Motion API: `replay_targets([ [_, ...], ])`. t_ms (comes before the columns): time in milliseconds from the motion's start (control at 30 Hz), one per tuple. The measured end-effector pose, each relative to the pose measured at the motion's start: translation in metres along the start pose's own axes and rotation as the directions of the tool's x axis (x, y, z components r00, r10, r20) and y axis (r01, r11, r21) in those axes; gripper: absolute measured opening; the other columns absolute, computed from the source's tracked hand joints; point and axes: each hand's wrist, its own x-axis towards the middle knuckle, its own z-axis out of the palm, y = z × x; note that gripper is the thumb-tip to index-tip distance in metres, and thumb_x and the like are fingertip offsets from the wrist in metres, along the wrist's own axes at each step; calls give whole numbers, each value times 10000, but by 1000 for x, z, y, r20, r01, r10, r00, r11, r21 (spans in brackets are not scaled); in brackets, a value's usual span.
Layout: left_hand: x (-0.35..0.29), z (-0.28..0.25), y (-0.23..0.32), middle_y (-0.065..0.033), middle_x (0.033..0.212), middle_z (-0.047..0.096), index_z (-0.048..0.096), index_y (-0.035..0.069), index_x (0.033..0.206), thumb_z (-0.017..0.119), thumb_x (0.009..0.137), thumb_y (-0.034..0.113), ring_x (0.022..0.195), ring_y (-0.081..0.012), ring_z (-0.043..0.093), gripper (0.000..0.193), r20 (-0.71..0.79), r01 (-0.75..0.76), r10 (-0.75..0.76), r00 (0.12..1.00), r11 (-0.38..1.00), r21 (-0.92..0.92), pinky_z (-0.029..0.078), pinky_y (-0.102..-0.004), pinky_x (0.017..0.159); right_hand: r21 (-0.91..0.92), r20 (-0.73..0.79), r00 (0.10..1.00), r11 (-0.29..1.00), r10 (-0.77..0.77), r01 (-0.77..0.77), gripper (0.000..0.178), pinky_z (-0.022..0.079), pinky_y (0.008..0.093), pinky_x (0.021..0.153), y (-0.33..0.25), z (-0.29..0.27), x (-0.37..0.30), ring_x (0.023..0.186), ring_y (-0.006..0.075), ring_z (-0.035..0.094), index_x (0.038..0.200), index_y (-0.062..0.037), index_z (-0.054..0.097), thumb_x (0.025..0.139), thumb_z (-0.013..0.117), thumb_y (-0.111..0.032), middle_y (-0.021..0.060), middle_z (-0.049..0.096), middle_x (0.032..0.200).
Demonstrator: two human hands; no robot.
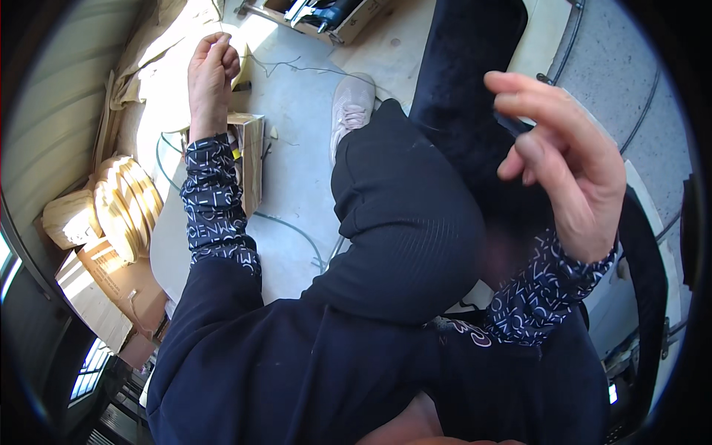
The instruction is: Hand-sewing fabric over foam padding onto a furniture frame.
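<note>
My left hand point(211, 70) is raised at the upper left, with thumb and fingers pinched together. Whatever thin thing sits between its fingertips is too fine to make out. On the right, my right hand point(575, 152) hangs in front of a long black plush-covered piece point(469, 63). Its fingers are apart and partly curled, the thumb away from the index finger; a small dark patch shows between them, which I cannot tell from the black cover. A thin dark thread or wire point(319, 70) runs from near my left hand toward the plush piece.
Cardboard boxes point(122, 278) and a yellowish coil point(127, 208) stand at the left. Beside my left forearm is an open carton point(252, 163). A wooden box point(354, 28) with tools lies at the top. My shoe point(354, 104) and a thin hose point(293, 226) are on the floor.
</note>
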Motion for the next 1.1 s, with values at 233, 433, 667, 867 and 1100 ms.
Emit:
replay_targets([
  [233, -30, 60, 7, -83, 1036, 801, 583, 64, 1214, 439, 1153, 164, 615, -59, 601, 186, 201, -205, 117, 972, 841, 500, 485, -201, 576, -394, -284, 925, 849, 252, -352, 121, 511, 243, 567, 89, 8, -4, 589, 71, 580, 1046, -31, 764, 926, 775, -40, 19, 727, 824],
  [433, -90, 187, 19, -19, 841, 596, 573, 62, 1164, 482, 1076, 140, 697, -79, 558, 149, 661, -316, 88, 745, 920, 232, 462, -237, 649, -456, -279, 927, 816, 249, -356, 123, 498, 286, 629, 91, 19, -19, 602, 130, 581, 1025, -42, 761, 904, 761, -61, 48, 689, 871],
  [667, -110, 222, 5, -116, 711, 641, 689, 55, 1103, 767, 907, 180, 643, -302, 648, 246, 712, -652, 254, 654, 667, 361, 501, -399, 615, -320, -284, 924, 883, 257, -344, 191, 489, 269, 638, 94, 31, -26, 633, 117, 573, 1089, -26, 767, 905, 714, -27, 54, 667, 918],
  [867, -105, 240, 3, -123, 719, 661, 725, 31, 1025, 733, 933, 149, 642, -228, 668, 150, 761, -723, 273, 589, 600, 344, 517, -333, 626, -498, -155, 933, 790, 324, -357, 225, 545, 384, 774, 103, 21, -13, 815, 265, 674, 1049, -41, 749, 869, 656, -140, 80, 642, 930],
  [1100, -97, 248, 9, 14, 873, 713, 759, -4, 1023, 721, 993, 133, 827, -44, 634, 145, 773, -98, -50, 632, 985, 144, 524, -224, 727, -607, -171, 949, 730, 264, -313, 281, 566, 424, 813, 98, 27, -18, 887, 316, 704, 1096, -50, 757, 884, 643, -194, 104, 654, 980],
])
